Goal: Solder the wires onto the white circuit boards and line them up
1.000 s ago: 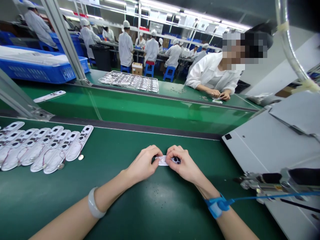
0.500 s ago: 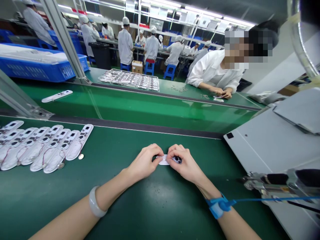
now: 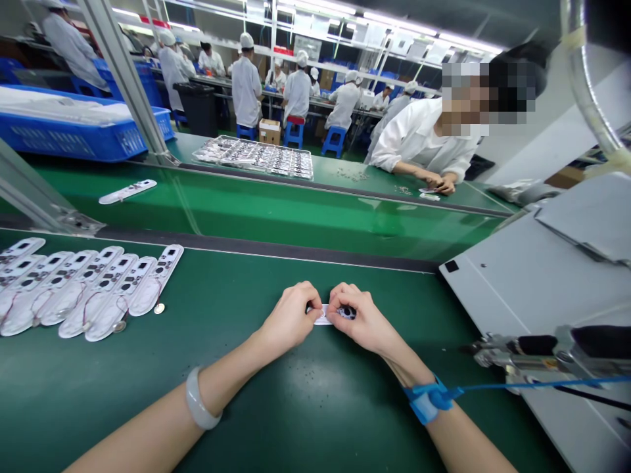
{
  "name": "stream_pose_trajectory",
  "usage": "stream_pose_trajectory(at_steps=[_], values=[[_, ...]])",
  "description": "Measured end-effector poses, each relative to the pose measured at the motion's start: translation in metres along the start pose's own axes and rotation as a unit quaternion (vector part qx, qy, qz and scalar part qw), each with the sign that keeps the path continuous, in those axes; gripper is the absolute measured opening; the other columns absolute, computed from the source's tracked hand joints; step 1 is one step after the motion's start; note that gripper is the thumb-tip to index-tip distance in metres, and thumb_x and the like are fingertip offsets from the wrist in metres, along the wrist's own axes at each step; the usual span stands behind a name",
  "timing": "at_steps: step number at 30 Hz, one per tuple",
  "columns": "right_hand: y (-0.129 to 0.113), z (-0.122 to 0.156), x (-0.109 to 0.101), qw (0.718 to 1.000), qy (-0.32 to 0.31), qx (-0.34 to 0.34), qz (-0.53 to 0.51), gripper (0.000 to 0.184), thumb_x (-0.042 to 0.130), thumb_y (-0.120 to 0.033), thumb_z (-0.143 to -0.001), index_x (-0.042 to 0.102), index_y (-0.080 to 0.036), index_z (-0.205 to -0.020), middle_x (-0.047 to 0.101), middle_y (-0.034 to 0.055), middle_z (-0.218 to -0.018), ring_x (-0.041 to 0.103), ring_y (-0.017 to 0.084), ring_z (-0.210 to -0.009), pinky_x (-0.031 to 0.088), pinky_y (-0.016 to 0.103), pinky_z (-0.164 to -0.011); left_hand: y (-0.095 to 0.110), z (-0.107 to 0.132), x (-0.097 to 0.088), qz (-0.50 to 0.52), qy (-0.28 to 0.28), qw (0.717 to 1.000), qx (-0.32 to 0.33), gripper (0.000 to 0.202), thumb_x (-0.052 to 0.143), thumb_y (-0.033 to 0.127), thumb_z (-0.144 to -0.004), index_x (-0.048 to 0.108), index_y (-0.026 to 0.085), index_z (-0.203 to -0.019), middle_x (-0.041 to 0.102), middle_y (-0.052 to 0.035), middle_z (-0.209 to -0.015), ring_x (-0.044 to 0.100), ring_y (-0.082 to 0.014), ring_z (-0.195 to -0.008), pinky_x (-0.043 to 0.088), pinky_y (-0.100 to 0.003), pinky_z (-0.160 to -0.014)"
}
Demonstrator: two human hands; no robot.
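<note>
Both hands meet over a small white plastic casing (image 3: 323, 320) on the green worktop. My left hand (image 3: 290, 316) pinches its left end between thumb and fingertips. My right hand (image 3: 359, 320) has its fingers curled round the right part, where a dark patterned piece shows through the finger gap. Most of the casing is hidden under the fingers. At the left lies a row of long white casings (image 3: 140, 282) with circuit boards and thin wires. A round metal disc (image 3: 159, 308) on a wire rests beside the nearest one.
Behind a low dark ledge runs a green belt (image 3: 276, 213) carrying one white casing (image 3: 128, 192). Beyond it stand a parts tray (image 3: 256, 156), a blue basket (image 3: 98, 146) and a co-worker (image 3: 419, 144). A grey-white box (image 3: 542, 263) and a metal tool (image 3: 537, 355) are at my right.
The lone casing on the belt has moved to the right. My left forearm has shifted slightly right, and its fingertips sit a little closer to my right hand.
</note>
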State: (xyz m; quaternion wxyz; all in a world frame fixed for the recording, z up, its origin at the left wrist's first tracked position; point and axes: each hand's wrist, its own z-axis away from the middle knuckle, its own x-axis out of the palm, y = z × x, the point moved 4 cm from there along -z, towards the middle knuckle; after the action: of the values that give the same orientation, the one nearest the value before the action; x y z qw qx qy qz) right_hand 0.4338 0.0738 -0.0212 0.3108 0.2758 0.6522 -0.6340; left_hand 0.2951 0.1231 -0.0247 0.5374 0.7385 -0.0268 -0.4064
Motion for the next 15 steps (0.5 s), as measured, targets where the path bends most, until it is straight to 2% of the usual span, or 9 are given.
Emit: stream_pose_trajectory(at_steps=[5,9,15], values=[[0.0009,-0.003,-0.0012,1.0,-0.012,-0.003,-0.014,0.013,0.06,-0.018,-0.078,0.058,-0.021,-0.066,0.062,-0.0003,-0.085,0.053,0.018,-0.087,0.037,0.038,-0.085,0.0076,-0.0084,-0.0021,-0.035,-0.048,0.996,-0.066,0.015,0.063,0.006,-0.072,0.064,0.019,-0.064,0.068,-0.0005,-0.083,0.061,-0.0209,-0.086,0.045,-0.035,-0.084],[0.0026,-0.0044,-0.0004,1.0,-0.015,0.002,-0.014,0.011,0.06,-0.017,-0.077,0.059,-0.022,-0.067,0.063,-0.0001,-0.086,0.053,0.018,-0.086,0.037,0.039,-0.086,0.0091,-0.011,-0.0053,-0.04,-0.052,0.994,-0.082,0.013,0.065,0.007,-0.069,0.066,0.02,-0.065,0.07,-0.0004,-0.082,0.062,-0.0232,-0.087,0.044,-0.041,-0.088],[0.0033,-0.0052,0.0008,1.0,-0.012,0.01,-0.007,0.011,0.059,-0.018,-0.076,0.059,-0.022,-0.067,0.063,-0.0003,-0.086,0.053,0.018,-0.086,0.037,0.039,-0.085,0.0062,-0.0099,-0.0034,-0.032,-0.053,0.995,-0.082,0.013,0.065,0.008,-0.07,0.064,0.02,-0.063,0.071,-0.0004,-0.086,0.062,-0.0216,-0.089,0.042,-0.042,-0.093]])
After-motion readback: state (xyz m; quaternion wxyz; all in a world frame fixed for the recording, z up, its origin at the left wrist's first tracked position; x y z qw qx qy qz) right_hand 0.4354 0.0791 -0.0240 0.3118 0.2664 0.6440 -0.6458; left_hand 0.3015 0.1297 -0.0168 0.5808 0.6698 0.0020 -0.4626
